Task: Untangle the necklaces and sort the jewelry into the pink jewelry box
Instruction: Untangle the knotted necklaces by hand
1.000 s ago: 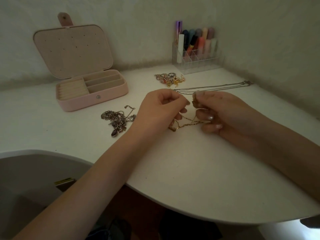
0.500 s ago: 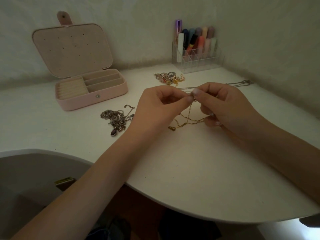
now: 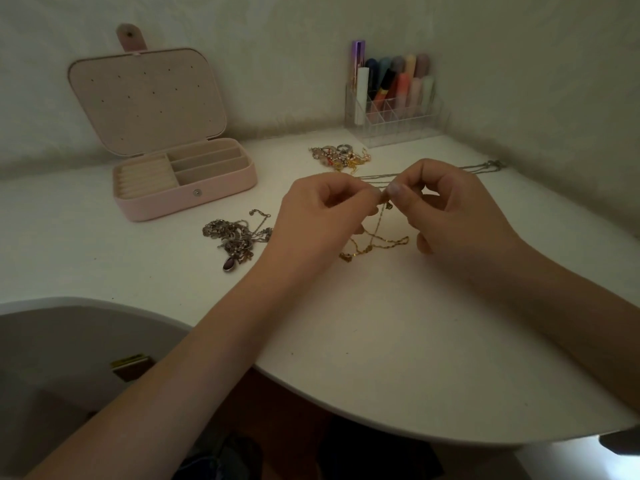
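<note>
I have both hands raised just above the white tabletop [image 3: 363,323], fingertips meeting near the middle of the view. My left hand [image 3: 322,216] has its fingers curled, thumb and forefinger pinching the gold necklace [image 3: 375,242] at its top, and my right hand [image 3: 450,209] pinches the same chain right beside it, the two pinches almost touching. From that point the gold chain hangs down and its lower loops and a small charm lie tangled on the tabletop between my wrists. A thin silver chain [image 3: 485,167] runs from behind my fingers off to the right along the tabletop; I cannot tell whether either hand also grips it. To the left of my left hand a heap of silver necklaces [image 3: 235,237] with a dark oval pendant lies on the tabletop, apart from the gold one. Farther back sits a small pile of rings and earrings [image 3: 341,155]. The pink jewelry box [image 3: 183,199] stands open at the back left, lid upright, its compartments showing no jewelry. A clear organizer [image 3: 394,123] of cosmetics stands against the wall at the back right
</note>
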`<action>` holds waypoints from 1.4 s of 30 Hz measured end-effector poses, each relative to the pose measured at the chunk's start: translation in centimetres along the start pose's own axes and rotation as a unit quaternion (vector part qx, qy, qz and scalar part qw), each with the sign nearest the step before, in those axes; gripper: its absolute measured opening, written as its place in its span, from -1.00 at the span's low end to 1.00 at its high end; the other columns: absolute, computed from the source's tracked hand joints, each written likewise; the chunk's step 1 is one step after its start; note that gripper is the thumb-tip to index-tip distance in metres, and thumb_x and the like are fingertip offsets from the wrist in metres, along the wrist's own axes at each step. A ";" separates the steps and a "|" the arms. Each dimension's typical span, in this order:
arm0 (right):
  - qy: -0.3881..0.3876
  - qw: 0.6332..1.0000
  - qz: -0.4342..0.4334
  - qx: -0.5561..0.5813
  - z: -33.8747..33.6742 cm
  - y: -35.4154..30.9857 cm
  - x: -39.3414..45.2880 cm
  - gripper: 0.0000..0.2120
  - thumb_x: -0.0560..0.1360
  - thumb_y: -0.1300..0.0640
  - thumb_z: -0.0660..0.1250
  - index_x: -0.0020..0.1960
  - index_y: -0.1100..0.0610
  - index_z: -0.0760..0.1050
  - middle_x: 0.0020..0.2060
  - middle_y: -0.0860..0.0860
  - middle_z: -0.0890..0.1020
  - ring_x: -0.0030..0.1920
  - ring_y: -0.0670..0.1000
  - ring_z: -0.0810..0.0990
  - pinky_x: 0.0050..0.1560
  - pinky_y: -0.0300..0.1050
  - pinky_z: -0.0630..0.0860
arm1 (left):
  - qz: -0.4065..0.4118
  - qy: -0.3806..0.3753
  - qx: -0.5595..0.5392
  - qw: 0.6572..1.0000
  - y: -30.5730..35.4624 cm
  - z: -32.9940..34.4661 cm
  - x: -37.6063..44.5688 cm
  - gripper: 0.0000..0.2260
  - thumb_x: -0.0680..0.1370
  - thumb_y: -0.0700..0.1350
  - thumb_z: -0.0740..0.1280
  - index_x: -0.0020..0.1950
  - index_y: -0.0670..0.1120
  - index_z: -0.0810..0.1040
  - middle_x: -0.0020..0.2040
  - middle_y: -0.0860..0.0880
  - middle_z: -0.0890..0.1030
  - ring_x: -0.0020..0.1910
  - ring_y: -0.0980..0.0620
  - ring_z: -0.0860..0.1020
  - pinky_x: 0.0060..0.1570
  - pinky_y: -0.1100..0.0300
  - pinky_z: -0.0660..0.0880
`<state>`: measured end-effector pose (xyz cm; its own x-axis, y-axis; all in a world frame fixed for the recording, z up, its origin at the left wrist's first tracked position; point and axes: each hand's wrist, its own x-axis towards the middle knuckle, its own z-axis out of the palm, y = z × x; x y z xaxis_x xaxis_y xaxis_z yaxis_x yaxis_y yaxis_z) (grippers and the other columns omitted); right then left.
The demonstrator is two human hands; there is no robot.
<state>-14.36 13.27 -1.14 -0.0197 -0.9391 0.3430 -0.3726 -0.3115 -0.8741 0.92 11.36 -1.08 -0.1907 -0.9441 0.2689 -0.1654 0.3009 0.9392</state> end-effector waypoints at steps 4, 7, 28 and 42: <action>-0.002 1.000 -0.025 -0.003 0.0 -0.1 -0.1 -0.89 0.54 0.13 0.32 -0.17 0.06 0.50 -0.40 -0.07 0.42 -0.46 -0.10 0.31 -0.41 -0.17 0.30 | -0.003 -0.017 -0.013 1.000 0.1 -0.1 0.0 -0.87 0.43 -0.08 0.47 -0.17 -0.14 0.67 -0.47 0.07 0.51 -0.49 0.21 0.40 -0.43 0.35 0.36; 0.007 0.999 -0.031 -0.005 0.1 0.0 -0.1 -0.88 0.54 0.12 0.33 -0.18 0.04 0.49 -0.34 0.05 0.45 -0.42 -0.08 0.32 -0.38 -0.15 0.30 | -0.003 -0.021 -0.010 1.000 0.0 -0.2 0.0 -0.91 0.44 -0.12 0.47 -0.18 -0.14 0.66 -0.52 0.12 0.47 -0.51 0.22 0.38 -0.45 0.38 0.33; 0.043 0.989 -0.111 -0.091 0.0 0.2 -0.1 -0.94 0.50 0.09 0.36 -0.14 0.06 0.54 -0.20 0.07 0.57 -0.25 0.06 0.52 -0.23 -0.15 0.46 | -0.014 -0.034 -0.039 0.999 0.1 -0.2 -0.1 -0.94 0.46 -0.13 0.44 -0.21 -0.08 0.64 -0.40 0.02 0.48 -0.40 0.07 0.37 -0.36 0.20 0.32; -0.020 0.996 -0.027 -0.078 0.9 -0.2 -0.6 -0.83 0.59 0.17 0.21 -0.16 0.00 0.39 -0.47 -0.19 0.43 -0.51 -0.16 0.35 -0.47 -0.38 0.26 | 0.035 -0.030 0.044 0.998 -0.1 0.3 -0.2 -0.93 0.43 -0.21 0.40 -0.25 -0.14 0.57 -0.40 0.03 0.48 -0.46 0.18 0.39 -0.46 0.34 0.36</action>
<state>-13.41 13.76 -1.46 0.0413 -0.9275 0.3716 -0.5126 -0.3389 -0.7889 0.67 11.54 -1.26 -0.2617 -0.9117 0.3168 -0.2328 0.3782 0.8960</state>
